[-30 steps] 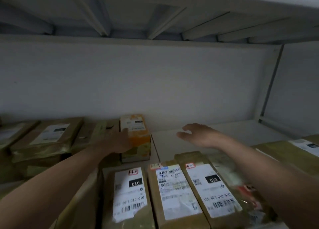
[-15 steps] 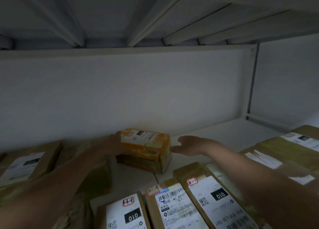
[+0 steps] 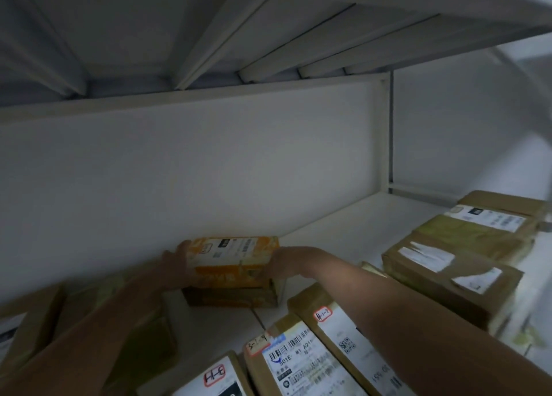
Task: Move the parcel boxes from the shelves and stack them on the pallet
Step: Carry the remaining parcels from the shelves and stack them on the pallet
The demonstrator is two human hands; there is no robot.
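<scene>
A small orange parcel box (image 3: pixel 232 256) with a white label lies on top of a darker brown box (image 3: pixel 230 296) deep on the white shelf (image 3: pixel 343 231), close to the back wall. My left hand (image 3: pixel 176 261) grips its left end, fingers over the top edge. My right hand (image 3: pixel 283 264) grips its right end. Both arms reach in from the front over other parcels.
Labelled brown parcels (image 3: pixel 301 362) lie in a row at the front. Larger taped cartons (image 3: pixel 454 264) are stacked at the right, dim brown boxes (image 3: pixel 89 315) at the left. The upper shelf's ribbed underside (image 3: pixel 209 37) hangs overhead. A steel upright (image 3: pixel 385 132) stands at the back right.
My right hand has closed in from the right and taken the orange box's right end. The left hand stays on its left end. The camera has swung left and closer.
</scene>
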